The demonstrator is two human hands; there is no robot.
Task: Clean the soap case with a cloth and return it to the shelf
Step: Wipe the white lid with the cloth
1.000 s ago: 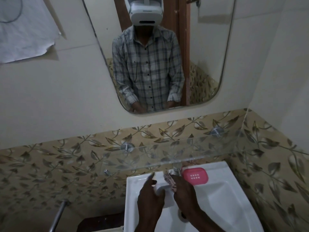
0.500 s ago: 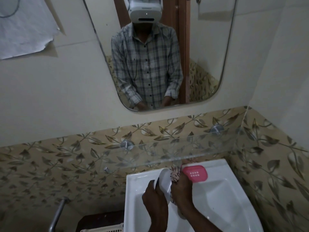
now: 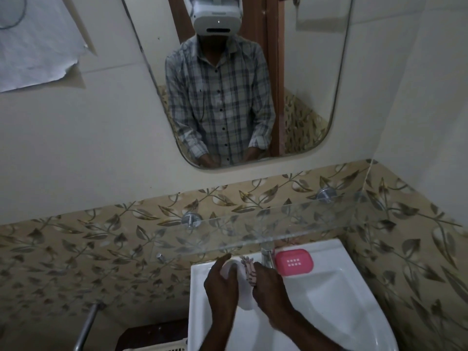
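Left hand (image 3: 221, 287) curled round white soap case (image 3: 241, 292), over the sink (image 3: 342, 287). Right hand (image 3: 272, 292) clamped on patterned cloth (image 3: 249, 269), pressed against the case. Pink tray (image 3: 294, 262) just right of right hand. Glass shelf (image 3: 278, 224) above both.

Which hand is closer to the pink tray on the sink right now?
Right. The right hand, holding the cloth, sits just left of the pink tray; the left hand grips the white case farther left.
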